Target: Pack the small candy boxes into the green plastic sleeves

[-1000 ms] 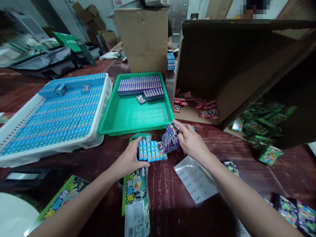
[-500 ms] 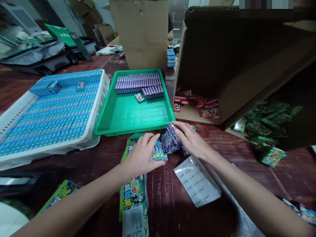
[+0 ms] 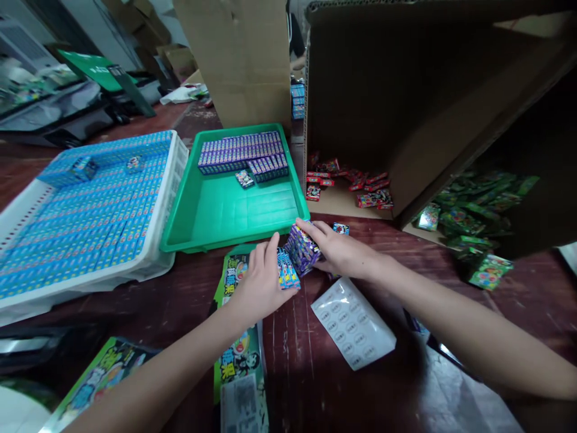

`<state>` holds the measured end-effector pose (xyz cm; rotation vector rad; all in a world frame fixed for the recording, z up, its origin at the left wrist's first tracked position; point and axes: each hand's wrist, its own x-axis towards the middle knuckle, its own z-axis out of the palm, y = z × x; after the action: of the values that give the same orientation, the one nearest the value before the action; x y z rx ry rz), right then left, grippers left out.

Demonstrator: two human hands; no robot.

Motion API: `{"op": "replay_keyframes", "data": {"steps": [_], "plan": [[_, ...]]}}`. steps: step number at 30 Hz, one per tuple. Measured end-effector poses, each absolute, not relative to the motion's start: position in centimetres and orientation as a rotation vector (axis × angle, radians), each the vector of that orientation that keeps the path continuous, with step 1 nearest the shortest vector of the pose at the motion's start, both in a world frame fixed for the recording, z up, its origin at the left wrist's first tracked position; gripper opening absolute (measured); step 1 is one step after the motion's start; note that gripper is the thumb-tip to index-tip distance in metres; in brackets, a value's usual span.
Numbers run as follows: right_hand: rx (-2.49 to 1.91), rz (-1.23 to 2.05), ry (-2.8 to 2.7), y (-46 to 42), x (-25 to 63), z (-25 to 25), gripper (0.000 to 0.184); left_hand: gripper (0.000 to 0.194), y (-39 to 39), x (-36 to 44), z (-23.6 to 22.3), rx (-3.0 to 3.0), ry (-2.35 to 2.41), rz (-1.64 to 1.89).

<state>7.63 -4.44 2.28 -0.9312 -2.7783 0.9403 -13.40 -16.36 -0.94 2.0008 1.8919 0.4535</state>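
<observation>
My left hand (image 3: 256,279) is closed around a row of small blue candy boxes (image 3: 287,272), partly hidden by the palm. Against them stands a stack of small purple candy boxes (image 3: 303,248), which my right hand (image 3: 338,246) grips from its right side. The two groups touch or nearly touch on the dark wooden table. Beneath my left hand and forearm lies a green and black printed candy bag (image 3: 241,361). A sheet of round stickers (image 3: 354,325) rests below my right wrist. One loose box (image 3: 341,228) sits just behind the right hand.
A green tray (image 3: 234,237) holds rows of purple boxes. Left of it, a white crate (image 3: 155,249) is packed with blue boxes. Open cartons at right hold red boxes (image 3: 376,198) and green packs (image 3: 469,222). Another printed bag (image 3: 106,373) lies front left. Part of a person shows behind.
My left hand has moved right and closed around the blue boxes, bringing them against the purple ones. My right hand has tightened on the purple stack, which looks straighter. The view has shifted.
</observation>
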Motion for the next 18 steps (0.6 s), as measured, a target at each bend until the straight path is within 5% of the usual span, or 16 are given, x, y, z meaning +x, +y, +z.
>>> {"op": "replay_keyframes", "data": {"steps": [5, 10, 15, 18], "plan": [[-1.043, 0.797, -2.933, -3.7, 7.7, 3.9, 0.106, 0.092, -16.7, -13.2, -1.3, 2.063, 1.864, 0.573], [-1.000, 1.112, -2.674, -4.6, 8.2, 3.0, 0.132, 0.094, -18.7, -13.2, -1.3, 1.750, 1.943, 0.596], [-1.011, 1.362, -2.447, -4.2, 8.5, 2.1, 0.074, 0.075, -19.7, -12.3, -1.5, 1.475, 1.875, 0.676], [-0.989, 1.387, -2.419, -3.7, 8.4, 1.9, 0.065, 0.066, -19.5, -11.9, -1.3, 1.397, 1.824, 0.714]]}}
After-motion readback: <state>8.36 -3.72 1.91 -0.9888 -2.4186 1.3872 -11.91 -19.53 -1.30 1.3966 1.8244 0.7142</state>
